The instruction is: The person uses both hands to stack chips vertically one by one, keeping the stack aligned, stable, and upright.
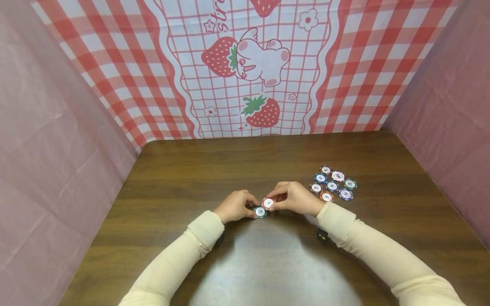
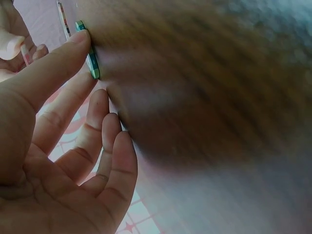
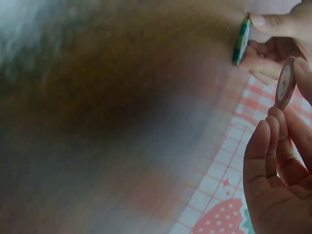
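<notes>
My left hand [image 1: 236,206] pinches the edges of a green poker chip [image 1: 260,212] marked 20, which lies at the tabletop with its face up. Between the thumb and fingers of my right hand [image 1: 297,198] is a red poker chip [image 1: 268,203] marked 5. In the right wrist view this red chip [image 3: 285,84] is held off the table, tilted, close to the green chip [image 3: 242,41]. From the head, the red chip appears just behind and right of the green one; whether their rims touch I cannot tell.
To the right of my right hand, several poker chips [image 1: 332,186] in blue, red, green, black and white lie in a loose flat group on the brown wooden table [image 1: 183,170]. A checked strawberry cloth [image 1: 245,106] hangs behind, with pink cloth [image 1: 57,170] at both sides.
</notes>
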